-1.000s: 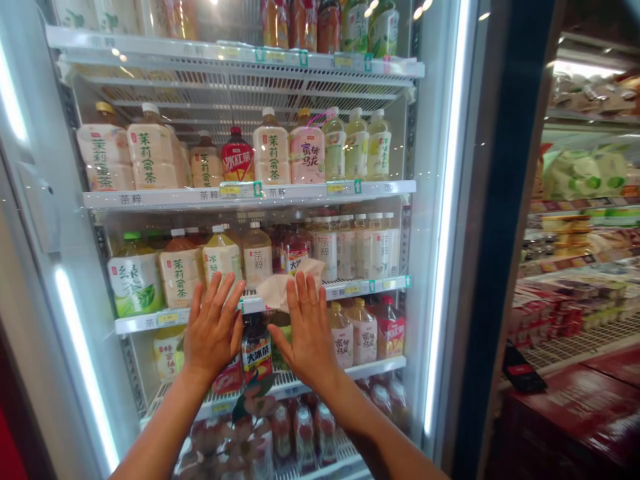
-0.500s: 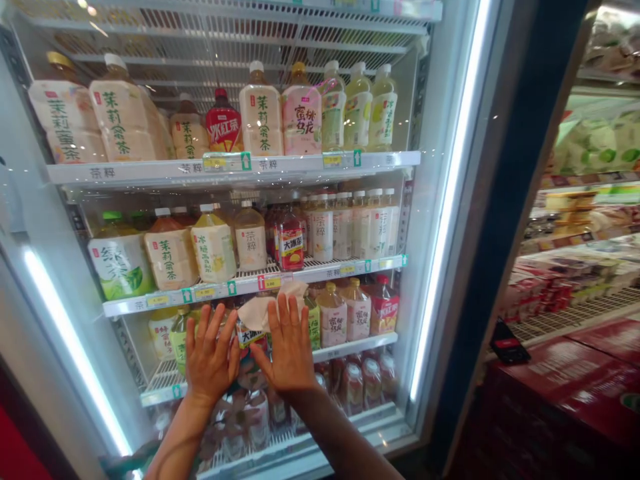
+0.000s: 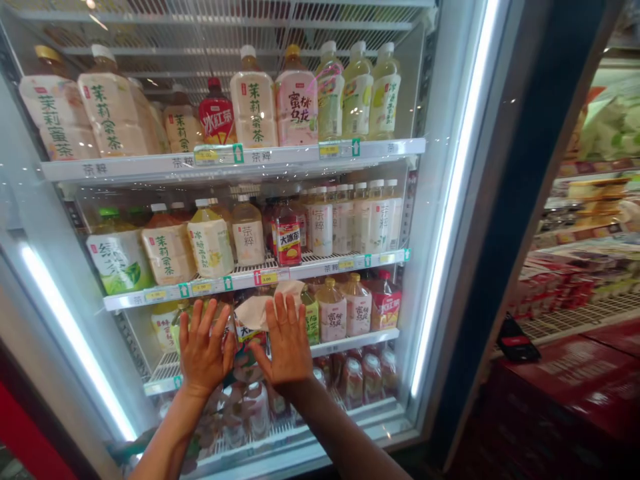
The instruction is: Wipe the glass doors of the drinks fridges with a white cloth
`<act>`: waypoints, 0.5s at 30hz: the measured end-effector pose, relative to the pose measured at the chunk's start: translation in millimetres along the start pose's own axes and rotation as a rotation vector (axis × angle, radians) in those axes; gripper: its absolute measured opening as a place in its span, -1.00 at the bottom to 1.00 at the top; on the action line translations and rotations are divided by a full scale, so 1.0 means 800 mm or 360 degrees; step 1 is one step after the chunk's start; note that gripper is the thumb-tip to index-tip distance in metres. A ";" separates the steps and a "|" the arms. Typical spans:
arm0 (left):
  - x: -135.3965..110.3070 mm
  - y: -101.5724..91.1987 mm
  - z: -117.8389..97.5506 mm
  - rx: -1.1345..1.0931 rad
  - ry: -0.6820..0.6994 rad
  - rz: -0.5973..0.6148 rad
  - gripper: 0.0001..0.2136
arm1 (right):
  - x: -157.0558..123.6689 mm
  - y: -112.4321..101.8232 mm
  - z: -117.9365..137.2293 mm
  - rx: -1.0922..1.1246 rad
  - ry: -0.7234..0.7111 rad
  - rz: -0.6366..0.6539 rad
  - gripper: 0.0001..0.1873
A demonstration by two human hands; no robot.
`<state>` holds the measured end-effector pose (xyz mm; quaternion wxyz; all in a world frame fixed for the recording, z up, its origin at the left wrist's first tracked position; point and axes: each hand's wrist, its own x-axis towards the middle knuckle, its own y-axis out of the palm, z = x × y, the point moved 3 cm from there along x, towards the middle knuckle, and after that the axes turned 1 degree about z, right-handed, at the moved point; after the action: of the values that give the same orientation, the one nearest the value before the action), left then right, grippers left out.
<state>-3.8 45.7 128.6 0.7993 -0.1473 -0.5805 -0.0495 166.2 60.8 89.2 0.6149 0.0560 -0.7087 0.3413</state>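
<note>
My right hand (image 3: pixel 289 343) lies with its fingers flat over a pale, crumpled tissue (image 3: pixel 253 312), pressing it against the glass door of a drinks cooler. The tissue sticks out past the fingertips at the top and to the left; the rest is hidden under the hand. To its left, my left hand (image 3: pixel 206 353) is open, palm toward the glass, fingers spread and holding nothing. Behind the glass, both hands overlap the third shelf (image 3: pixel 355 342), hiding some of its bottles. A dark-labelled bottle (image 3: pixel 246 333) shows between the hands.
Several tea bottles (image 3: pixel 254 103) line the upper shelf (image 3: pixel 300 152), with more on the shelf below (image 3: pixel 320 267). Bright light strips (image 3: pixel 453 200) run down both sides of the cooler. To the right stand red boxes (image 3: pixel 565 393), with a dark object (image 3: pixel 517 340) on top, beside an open chilled display.
The view has shifted slightly, and the upper shelves appear a little higher. My left hand sits slightly farther left. My right hand stays on the tissue in nearly the same place.
</note>
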 end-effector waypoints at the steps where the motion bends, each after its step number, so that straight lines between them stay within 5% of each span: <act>1: 0.001 -0.001 -0.001 -0.0006 -0.0011 0.0006 -0.30 | -0.006 0.002 0.000 0.0009 -0.0021 -0.0006 -0.12; 7: -0.046 -0.006 -0.031 -0.0151 -0.0221 0.0241 -0.27 | -0.090 0.020 -0.039 0.0014 -0.0277 0.0052 -0.29; 12: -0.140 -0.004 -0.061 -0.0195 -0.0295 0.0480 -0.26 | -0.091 0.014 -0.058 -0.0162 0.0024 -0.0101 -0.21; 15: -0.166 -0.001 -0.062 -0.0264 -0.0421 0.0501 -0.24 | -0.088 0.021 -0.030 -0.0010 -0.0211 0.0107 -0.22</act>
<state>-1.0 17.9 -10.3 0.6992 -0.3066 -0.6440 0.0479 194.6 62.6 18.3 0.5551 0.0527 -0.7504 0.3550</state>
